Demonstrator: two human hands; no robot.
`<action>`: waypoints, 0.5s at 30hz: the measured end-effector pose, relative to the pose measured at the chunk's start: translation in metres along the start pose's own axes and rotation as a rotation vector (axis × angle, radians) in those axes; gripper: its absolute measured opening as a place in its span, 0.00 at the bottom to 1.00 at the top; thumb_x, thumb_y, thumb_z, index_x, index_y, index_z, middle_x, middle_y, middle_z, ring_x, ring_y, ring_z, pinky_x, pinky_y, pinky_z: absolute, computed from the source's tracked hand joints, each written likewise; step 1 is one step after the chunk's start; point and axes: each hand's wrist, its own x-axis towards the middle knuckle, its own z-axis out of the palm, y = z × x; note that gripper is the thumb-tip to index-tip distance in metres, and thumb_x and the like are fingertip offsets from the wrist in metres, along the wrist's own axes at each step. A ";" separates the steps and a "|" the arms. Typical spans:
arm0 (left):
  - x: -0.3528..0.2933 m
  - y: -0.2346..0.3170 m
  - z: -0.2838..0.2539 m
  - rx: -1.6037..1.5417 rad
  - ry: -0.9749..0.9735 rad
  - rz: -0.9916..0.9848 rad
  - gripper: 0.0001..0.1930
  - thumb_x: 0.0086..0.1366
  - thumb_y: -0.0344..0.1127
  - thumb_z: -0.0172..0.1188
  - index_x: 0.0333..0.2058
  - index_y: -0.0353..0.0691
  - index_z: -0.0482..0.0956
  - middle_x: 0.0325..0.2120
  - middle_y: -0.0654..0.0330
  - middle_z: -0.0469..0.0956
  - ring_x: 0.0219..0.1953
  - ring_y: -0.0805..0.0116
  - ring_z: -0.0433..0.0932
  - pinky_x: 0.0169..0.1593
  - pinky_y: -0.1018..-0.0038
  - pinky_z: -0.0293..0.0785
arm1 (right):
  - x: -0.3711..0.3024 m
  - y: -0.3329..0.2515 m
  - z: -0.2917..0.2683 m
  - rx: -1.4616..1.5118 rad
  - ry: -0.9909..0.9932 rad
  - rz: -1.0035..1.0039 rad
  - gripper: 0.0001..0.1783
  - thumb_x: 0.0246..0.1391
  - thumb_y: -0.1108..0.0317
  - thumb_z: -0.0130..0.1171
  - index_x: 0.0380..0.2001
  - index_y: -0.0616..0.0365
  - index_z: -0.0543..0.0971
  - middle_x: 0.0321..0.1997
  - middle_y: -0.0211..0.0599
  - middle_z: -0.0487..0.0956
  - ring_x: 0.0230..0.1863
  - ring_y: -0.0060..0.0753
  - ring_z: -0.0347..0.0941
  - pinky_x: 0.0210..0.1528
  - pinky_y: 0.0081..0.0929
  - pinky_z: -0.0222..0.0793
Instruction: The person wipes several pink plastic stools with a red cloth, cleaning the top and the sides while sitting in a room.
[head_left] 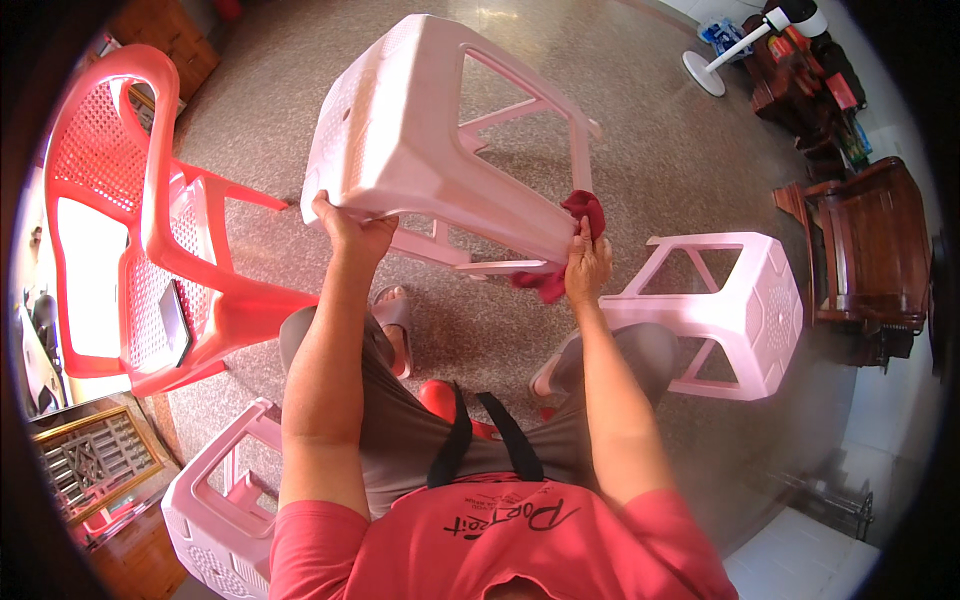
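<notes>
A pale pink plastic stool (400,120) is held tilted in front of me, its seat toward the left and its legs toward the right. My left hand (352,232) grips the near edge of the seat, thumb and fingers round the rim. Against the end of the stool's near leg, my right hand (588,265) presses a dark red cloth (583,208), which wraps round the leg and hangs below it. Part of the cloth is hidden behind the leg and the hand.
A red plastic armchair (160,210) with a dark flat device (174,322) on its seat stands left. Other pink stools lie on their sides at right (735,315) and lower left (215,500). Wooden furniture (870,245) and a white stand (705,75) are along the right.
</notes>
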 end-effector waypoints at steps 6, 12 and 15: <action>0.008 -0.002 -0.003 0.001 -0.068 -0.001 0.37 0.55 0.61 0.37 0.54 0.37 0.52 0.49 0.48 0.58 0.47 0.54 0.63 0.45 0.55 0.67 | -0.011 0.025 0.018 -0.202 -0.022 0.341 0.20 0.55 0.54 0.44 0.48 0.50 0.72 0.39 0.51 0.67 0.44 0.52 0.63 0.46 0.46 0.56; 0.003 -0.002 -0.002 0.027 -0.043 0.021 0.37 0.55 0.61 0.36 0.54 0.37 0.53 0.48 0.48 0.59 0.46 0.54 0.64 0.44 0.56 0.67 | 0.000 -0.008 0.001 -0.230 -0.017 0.230 0.16 0.53 0.59 0.47 0.35 0.60 0.75 0.34 0.50 0.68 0.38 0.50 0.63 0.43 0.45 0.56; 0.003 0.000 -0.001 0.007 -0.026 0.002 0.35 0.55 0.61 0.37 0.54 0.39 0.55 0.48 0.51 0.61 0.46 0.55 0.65 0.44 0.57 0.67 | 0.016 -0.062 -0.019 -0.028 -0.028 0.169 0.15 0.52 0.60 0.47 0.34 0.60 0.75 0.32 0.48 0.68 0.37 0.49 0.62 0.41 0.45 0.56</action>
